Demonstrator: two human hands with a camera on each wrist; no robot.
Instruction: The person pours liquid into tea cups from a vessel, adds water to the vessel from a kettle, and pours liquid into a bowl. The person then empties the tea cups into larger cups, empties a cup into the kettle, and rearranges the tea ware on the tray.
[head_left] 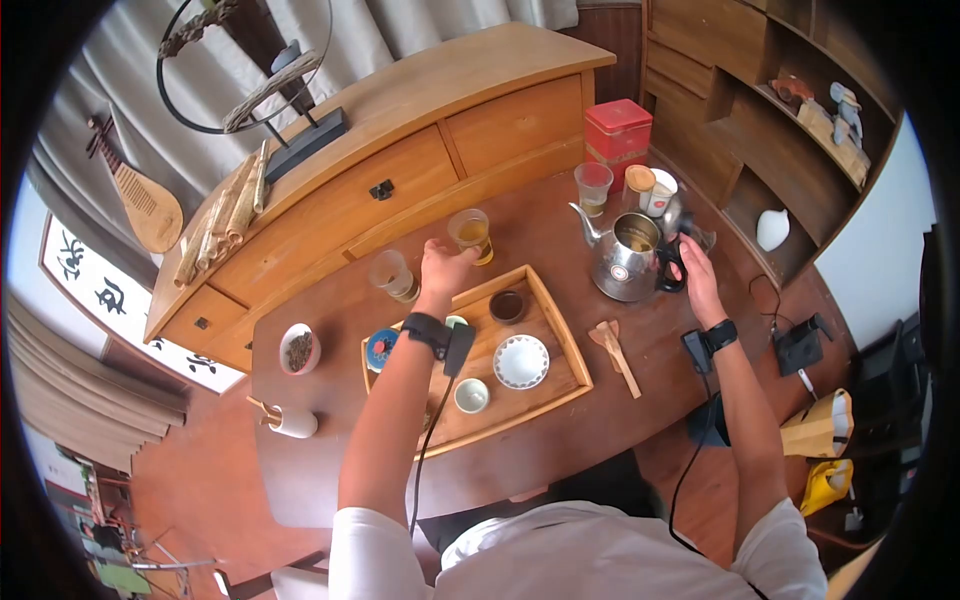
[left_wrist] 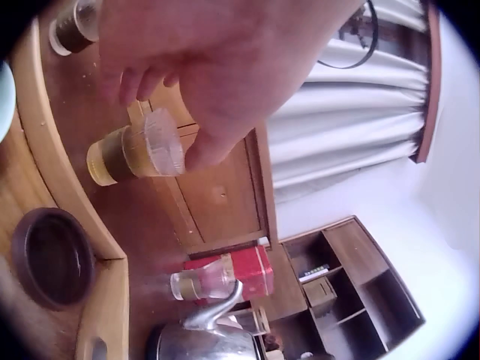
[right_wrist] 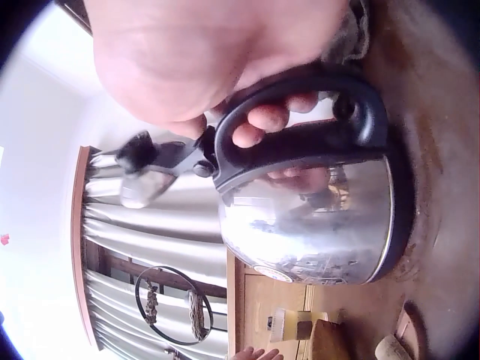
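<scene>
Beside a plastic cup of yellow liquid [head_left: 474,240] [left_wrist: 120,156] is my left hand [head_left: 445,278] [left_wrist: 217,67], its thumb near the rim; whether it touches the cup I cannot tell. On the table at the right stands a metal kettle [head_left: 622,275] [left_wrist: 214,343] [right_wrist: 307,225], its lid [right_wrist: 142,186] raised. My right hand [head_left: 700,282] [right_wrist: 217,56] has its fingers curled through the black kettle handle [right_wrist: 360,97]. Another cup [head_left: 395,278] [left_wrist: 75,28] stands to the left of my left hand.
A wooden tray [head_left: 572,340] holds a dark bowl [head_left: 507,307], a white patterned bowl [head_left: 521,362] and a small cup [head_left: 471,396]. Wooden tools [head_left: 615,358] lie to its right. Behind the kettle are a third cup [head_left: 593,190] and a red tin [head_left: 618,135].
</scene>
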